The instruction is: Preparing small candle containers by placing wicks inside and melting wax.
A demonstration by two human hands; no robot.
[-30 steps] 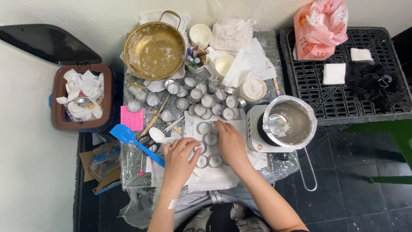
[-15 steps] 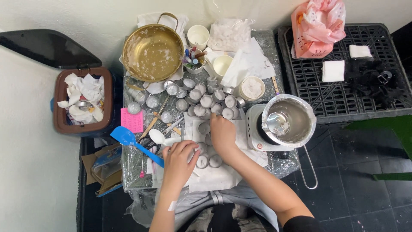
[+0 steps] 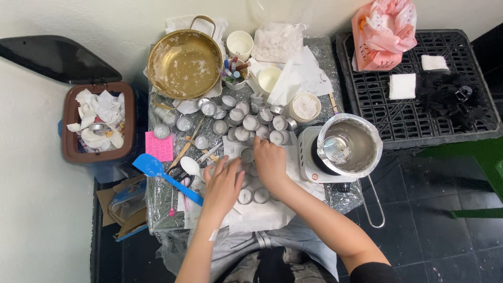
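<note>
right hand (image 3: 270, 160) has been shifted up and left over the last second, from the lower cups on the white paper sheet (image 3: 262, 215) to a small round metal cup (image 3: 247, 155) at the sheet's top edge, just below the main cluster of cups (image 3: 246, 120). fingers are curled down over that cup; whether it is actually pinched cannot be told, the fingertips are hidden. left hand (image 3: 222, 186) has barely been moved: laid flat, fingers spread, holding nothing, pressed on the sheet beside two more cups (image 3: 253, 196). judged: work is being carried on cup by cup, and the row under the hands is the one in hand.

materials:
- cups: thin silvery metal, shallow, round, pale waxy fill in several
- brass-coloured pan (image 3: 183, 63): wide, dished, white residue smeared inside
- steel pot (image 3: 350, 145) on a small white hotplate (image 3: 309, 157): dull grey inside, long wire handle
- blue spatula (image 3: 162, 175): flat soft blade, lying left of the hands
- table cover (image 3: 325, 199): crinkled clear plastic film
- brown bin (image 3: 97, 123): filled with crumpled white paper
- black crate (image 3: 419, 105): open plastic grid
</note>
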